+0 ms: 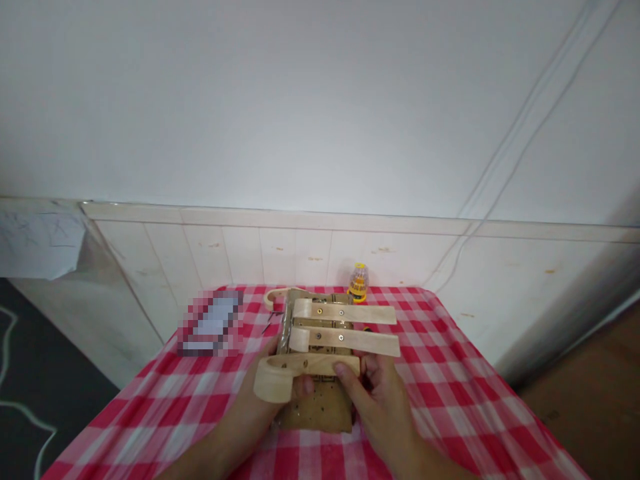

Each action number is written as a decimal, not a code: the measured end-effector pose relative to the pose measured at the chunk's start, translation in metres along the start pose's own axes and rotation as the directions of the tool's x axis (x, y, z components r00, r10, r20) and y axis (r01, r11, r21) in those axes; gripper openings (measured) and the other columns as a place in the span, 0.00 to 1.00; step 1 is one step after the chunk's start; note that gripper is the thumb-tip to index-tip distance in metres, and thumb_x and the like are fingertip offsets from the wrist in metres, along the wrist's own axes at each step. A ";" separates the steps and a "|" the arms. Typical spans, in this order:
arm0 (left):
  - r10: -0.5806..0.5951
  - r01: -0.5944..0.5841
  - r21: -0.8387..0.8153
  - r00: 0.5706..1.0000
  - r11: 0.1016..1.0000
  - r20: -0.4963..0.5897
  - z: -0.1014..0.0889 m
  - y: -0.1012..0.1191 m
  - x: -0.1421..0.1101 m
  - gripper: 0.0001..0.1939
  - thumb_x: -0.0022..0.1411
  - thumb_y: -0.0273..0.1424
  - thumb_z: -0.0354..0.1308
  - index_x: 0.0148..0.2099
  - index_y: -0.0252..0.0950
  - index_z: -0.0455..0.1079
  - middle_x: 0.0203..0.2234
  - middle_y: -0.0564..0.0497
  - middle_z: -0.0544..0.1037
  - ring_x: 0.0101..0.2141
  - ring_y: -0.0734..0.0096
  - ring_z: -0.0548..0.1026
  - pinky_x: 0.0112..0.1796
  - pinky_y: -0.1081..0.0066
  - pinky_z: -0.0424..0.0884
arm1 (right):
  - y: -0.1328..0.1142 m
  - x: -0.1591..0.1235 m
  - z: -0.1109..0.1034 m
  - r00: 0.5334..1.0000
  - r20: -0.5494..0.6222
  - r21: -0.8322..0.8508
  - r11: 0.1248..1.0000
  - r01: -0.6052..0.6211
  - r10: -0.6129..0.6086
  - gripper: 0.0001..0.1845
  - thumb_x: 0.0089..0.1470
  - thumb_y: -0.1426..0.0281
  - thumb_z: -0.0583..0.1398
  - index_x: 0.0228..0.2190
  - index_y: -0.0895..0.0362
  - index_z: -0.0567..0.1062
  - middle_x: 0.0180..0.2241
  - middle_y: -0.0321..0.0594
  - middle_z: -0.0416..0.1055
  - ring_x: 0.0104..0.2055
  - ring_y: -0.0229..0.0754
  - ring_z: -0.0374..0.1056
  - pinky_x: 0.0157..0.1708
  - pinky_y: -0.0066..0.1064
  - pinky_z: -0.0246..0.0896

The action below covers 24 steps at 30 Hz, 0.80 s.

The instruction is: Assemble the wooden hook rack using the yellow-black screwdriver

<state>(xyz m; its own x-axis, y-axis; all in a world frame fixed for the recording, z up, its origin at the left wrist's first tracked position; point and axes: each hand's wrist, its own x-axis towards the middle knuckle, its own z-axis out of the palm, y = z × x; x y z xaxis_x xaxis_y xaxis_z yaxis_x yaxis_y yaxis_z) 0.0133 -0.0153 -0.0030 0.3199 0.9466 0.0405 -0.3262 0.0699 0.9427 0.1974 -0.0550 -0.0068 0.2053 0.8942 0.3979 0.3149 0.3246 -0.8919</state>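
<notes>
The right hand is pinching a pale wooden hook-ended strip across a brown, tape-wrapped block over the red-and-white checked counter; the left hand is gripping the block. Uneven thumb pressure could be skewing the strip.

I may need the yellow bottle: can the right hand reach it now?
Probably not directly: the right hand holds the near hook, with two other hooks between it and the yellow bottle.
</notes>
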 end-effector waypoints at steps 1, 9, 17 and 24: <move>0.014 -0.014 0.013 1.000 1.000 -0.009 -0.001 -0.001 0.001 0.40 0.43 0.40 0.79 0.59 0.39 0.72 0.50 0.40 0.82 0.50 0.45 0.80 0.50 0.53 0.77 | -0.004 0.000 0.000 1.000 0.004 0.022 1.000 -0.007 0.007 0.18 0.62 0.51 0.62 0.43 0.52 0.72 0.33 0.42 0.81 0.31 0.48 0.78 0.29 0.37 0.74; -0.019 0.019 -0.001 1.000 1.000 0.008 -0.004 0.002 0.000 0.38 0.47 0.40 0.77 0.59 0.37 0.71 0.49 0.40 0.82 0.47 0.46 0.81 0.50 0.51 0.77 | -0.004 0.003 0.000 0.996 0.017 0.198 0.976 -0.088 0.086 0.19 0.58 0.49 0.64 0.37 0.50 0.71 0.29 0.38 0.79 0.30 0.47 0.77 0.26 0.34 0.72; -0.004 0.010 0.075 0.997 0.997 -0.077 -0.002 0.001 -0.004 0.33 0.54 0.44 0.73 0.58 0.38 0.72 0.52 0.41 0.81 0.51 0.50 0.80 0.53 0.56 0.76 | -0.012 0.004 0.002 0.987 0.085 0.266 0.952 -0.152 0.134 0.19 0.56 0.51 0.66 0.40 0.50 0.74 0.35 0.42 0.81 0.35 0.49 0.78 0.35 0.39 0.76; -0.013 0.031 0.088 0.980 0.996 -0.200 -0.001 -0.003 -0.002 0.29 0.51 0.44 0.75 0.52 0.36 0.75 0.47 0.43 0.83 0.49 0.50 0.81 0.52 0.56 0.76 | -0.004 0.000 -0.001 0.989 0.079 0.100 0.986 -0.132 0.125 0.21 0.55 0.49 0.65 0.26 0.52 0.71 0.23 0.35 0.71 0.25 0.41 0.67 0.24 0.30 0.63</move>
<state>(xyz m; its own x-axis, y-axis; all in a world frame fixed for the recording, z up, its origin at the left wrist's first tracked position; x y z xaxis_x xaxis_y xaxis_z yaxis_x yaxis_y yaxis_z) 0.0129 -0.0174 -0.0060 0.1399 0.9894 -0.0386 -0.2366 0.0713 0.9690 0.1970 -0.0563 -0.0028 0.1688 0.9493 0.2652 0.1907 0.2325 -0.9537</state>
